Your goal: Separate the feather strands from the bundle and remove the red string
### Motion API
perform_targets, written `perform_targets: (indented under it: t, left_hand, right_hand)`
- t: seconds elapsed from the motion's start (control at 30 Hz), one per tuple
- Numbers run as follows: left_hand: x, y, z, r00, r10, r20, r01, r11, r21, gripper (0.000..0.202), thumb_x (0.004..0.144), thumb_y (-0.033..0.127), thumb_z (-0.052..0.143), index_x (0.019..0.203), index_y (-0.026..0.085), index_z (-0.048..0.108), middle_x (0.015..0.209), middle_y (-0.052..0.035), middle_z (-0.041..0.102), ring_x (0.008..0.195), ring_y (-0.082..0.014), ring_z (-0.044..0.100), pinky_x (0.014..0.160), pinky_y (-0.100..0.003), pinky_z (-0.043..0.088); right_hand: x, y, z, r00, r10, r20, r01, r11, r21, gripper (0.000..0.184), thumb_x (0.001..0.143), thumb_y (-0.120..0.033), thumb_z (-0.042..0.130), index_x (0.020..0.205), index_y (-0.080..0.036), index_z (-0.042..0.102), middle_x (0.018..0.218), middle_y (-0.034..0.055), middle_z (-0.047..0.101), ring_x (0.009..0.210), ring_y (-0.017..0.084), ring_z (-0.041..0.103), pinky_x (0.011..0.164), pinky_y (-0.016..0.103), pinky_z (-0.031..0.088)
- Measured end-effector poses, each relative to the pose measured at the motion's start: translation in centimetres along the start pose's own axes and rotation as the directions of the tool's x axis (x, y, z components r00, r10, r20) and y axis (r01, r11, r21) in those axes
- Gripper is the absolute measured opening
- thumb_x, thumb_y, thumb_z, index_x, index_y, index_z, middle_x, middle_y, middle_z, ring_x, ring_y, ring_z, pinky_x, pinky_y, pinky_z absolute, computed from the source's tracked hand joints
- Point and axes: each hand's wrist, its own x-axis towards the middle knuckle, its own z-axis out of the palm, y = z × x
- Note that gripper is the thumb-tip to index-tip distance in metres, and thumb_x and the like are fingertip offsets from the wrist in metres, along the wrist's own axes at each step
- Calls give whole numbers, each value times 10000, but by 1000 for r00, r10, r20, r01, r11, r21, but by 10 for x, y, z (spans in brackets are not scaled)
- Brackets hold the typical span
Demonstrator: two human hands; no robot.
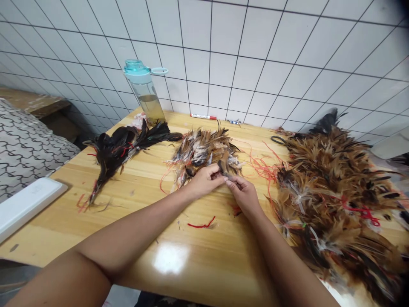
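Head view: a person's left hand [204, 181] and right hand [246, 195] meet over a wooden table [128, 226], thumbs and fingers pinching a small feather tuft [225, 165] at the near edge of a mixed feather pile [204, 145] (black plumes [115, 145] lie left, brown bundles [335, 166] right).

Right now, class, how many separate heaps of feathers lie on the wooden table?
3: a glossy black heap at left, a small brown-and-white heap in the middle, and a large mostly brown heap at right.
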Motion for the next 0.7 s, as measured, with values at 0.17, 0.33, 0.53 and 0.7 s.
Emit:
perform_targets:
  t: [0.17,0.33,0.53,0.7]
  left_hand:
    - [1,1,-4,997,58,54,-61,995,73,216,752,346,681,802,137,651,802,-30,600,814,-161,549,755,-266,449]
    - [1,2,-5,990,95,107,-103,992,71,241,789,367,647,852,134,653,788,-36,604,769,-157,542,713,-259,437]
    - [2,11,-25,961,198,-194,-175,976,131,223,851,358,577,933,156,622,830,-41,588,745,-131,520,708,-245,422]
    - [12,16,-52,849,266,-456,-193,960,202,179,867,329,546,936,168,585,776,-5,535,686,-102,463,661,-217,387]
  right_hand:
    - [2,3,-7,999,-29,28,31,998,-59,188,765,-370,632,699,-208,699,686,5,621,699,172,562,704,302,443]
    - [2,1,-7,999,-35,36,36,999,-36,189,771,-356,617,677,-201,670,674,4,590,688,165,534,692,294,422]
    - [-1,-5,-11,999,22,-25,-23,999,-49,227,808,-391,579,705,-204,654,610,-13,525,618,146,463,603,269,365]
    - [0,-3,-14,997,55,-58,-57,998,-40,255,799,-430,588,730,-197,663,591,-16,512,577,135,438,565,262,343]
